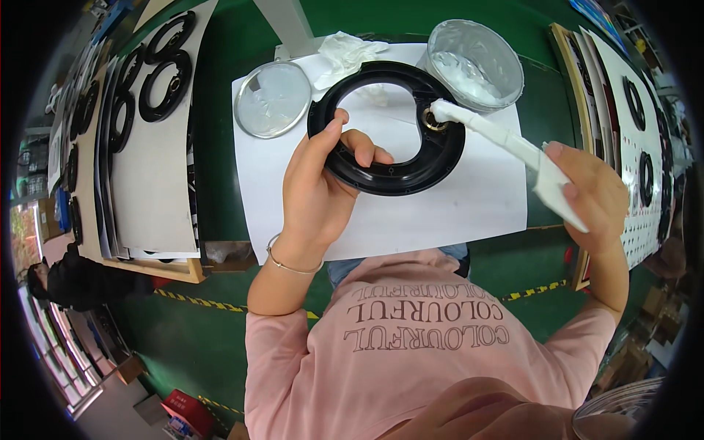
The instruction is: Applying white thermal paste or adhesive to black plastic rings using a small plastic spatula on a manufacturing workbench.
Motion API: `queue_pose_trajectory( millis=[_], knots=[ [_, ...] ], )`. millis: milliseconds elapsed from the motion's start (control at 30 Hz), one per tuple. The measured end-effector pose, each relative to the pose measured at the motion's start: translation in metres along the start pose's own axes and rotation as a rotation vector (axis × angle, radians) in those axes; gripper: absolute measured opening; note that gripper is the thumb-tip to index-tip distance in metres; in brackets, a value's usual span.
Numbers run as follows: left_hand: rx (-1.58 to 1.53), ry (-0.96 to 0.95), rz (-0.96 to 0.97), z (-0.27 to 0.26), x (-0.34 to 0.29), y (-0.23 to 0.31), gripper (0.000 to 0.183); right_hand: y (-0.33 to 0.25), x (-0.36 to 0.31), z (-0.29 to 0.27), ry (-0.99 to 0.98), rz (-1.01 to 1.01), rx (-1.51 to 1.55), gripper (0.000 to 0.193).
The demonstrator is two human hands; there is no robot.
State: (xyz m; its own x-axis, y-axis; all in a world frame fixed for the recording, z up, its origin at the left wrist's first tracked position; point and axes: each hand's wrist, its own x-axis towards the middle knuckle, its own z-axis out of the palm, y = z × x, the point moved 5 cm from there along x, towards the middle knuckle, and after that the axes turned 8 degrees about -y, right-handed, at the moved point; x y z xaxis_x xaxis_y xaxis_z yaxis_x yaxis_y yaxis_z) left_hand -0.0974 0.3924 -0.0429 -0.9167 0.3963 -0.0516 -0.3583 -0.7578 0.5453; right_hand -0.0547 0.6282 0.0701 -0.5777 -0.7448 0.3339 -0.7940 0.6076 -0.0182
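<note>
Your left fingers (360, 150) pinch the black ring-shaped housing (392, 180), seemingly steadying it for the white spatula (510, 141) between pinching right fingers (555, 151).

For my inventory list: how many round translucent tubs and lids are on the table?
2: a round translucent tub of white paste, at the far right of the white paper, and a round translucent lid, at its far left. No others show.
</note>
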Motion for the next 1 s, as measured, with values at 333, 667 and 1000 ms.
queue_pose_trajectory(
  millis=[333, 667, 1000],
  knots=[
    [-0.093, -0.015, -0.067, 0.000, 0.001, -0.003, 0.019, -0.016, 0.008, -0.003, -0.010, -0.111, -0.144, 0.025],
    [-0.007, -0.011, -0.061, -0.004, -0.001, -0.005, 0.018, -0.023, 0.015, -0.011, -0.099, -0.183, -0.236, 0.024],
    [0.210, 0.006, 0.047, 0.000, -0.008, 0.003, 0.014, 0.035, -0.005, -0.012, 0.121, 0.123, 0.021, 0.023]
  ],
)
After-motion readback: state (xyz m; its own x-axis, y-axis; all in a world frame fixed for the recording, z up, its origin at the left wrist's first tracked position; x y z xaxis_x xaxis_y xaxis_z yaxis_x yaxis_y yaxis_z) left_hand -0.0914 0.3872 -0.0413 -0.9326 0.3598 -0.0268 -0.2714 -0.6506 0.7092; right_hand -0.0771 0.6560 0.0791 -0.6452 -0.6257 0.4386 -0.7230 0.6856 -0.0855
